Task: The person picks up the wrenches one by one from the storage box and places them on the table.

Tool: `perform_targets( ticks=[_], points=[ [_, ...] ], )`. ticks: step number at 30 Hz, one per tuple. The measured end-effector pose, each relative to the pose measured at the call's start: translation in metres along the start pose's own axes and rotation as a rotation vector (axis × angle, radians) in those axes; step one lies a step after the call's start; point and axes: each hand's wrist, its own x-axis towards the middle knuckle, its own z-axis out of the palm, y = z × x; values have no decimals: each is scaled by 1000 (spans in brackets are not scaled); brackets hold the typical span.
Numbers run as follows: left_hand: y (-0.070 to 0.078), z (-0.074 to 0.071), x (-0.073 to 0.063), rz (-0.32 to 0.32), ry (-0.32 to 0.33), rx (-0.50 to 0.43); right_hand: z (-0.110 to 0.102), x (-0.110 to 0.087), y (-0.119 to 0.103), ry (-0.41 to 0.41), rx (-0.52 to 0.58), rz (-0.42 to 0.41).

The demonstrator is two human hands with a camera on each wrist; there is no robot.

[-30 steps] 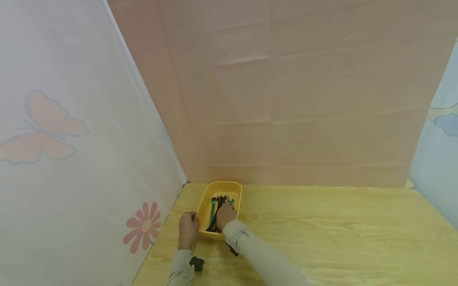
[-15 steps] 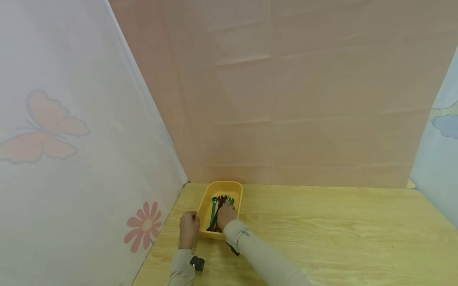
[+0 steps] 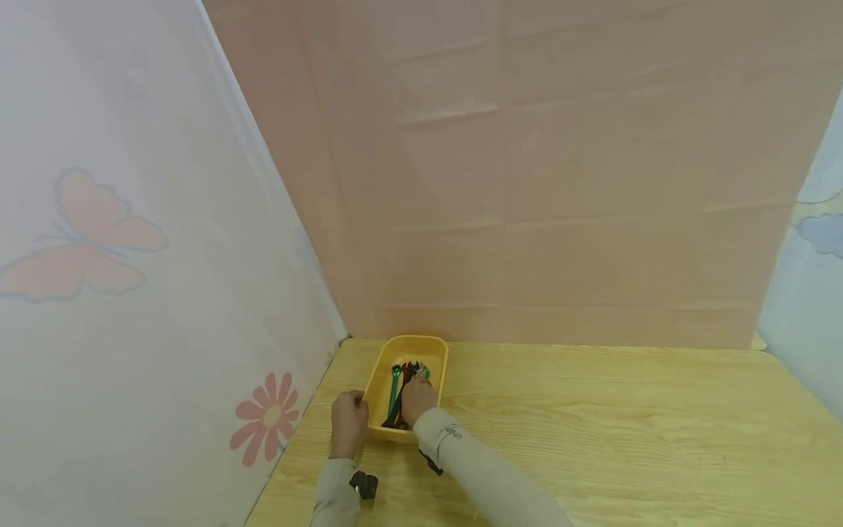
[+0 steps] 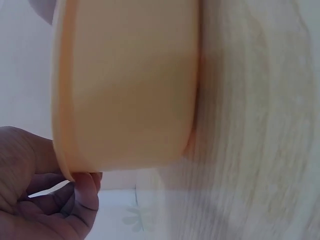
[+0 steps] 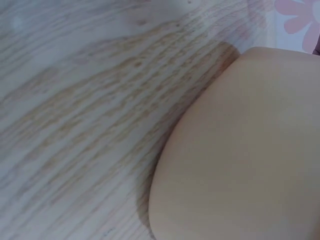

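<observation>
Inside the yellow tray lie green, black and red wrenches.

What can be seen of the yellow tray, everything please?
The yellow tray looks plastic, with rounded corners and a lipped rim. It sits upright, open side up, on the woodgrain table near its far left corner, long sides running front to back. Green, red and black wrenches lie inside. The left-hand grip pinches the tray's left rim; the right-hand grip reaches inside, any contact with walls hidden.
</observation>
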Motion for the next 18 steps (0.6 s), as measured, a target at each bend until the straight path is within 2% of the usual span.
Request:
perform_targets(
  ticks=[10,13,18],
  points=[
    [-2,0,4,23,-9,-23,-3,5,3,-35,70,5],
    [-2,0,4,14,-7,-26,-5,6,2,-42,102,12],
    [-4,0,3,-14,-17,-37,-8,3,1,-32,93,1]
  ],
)
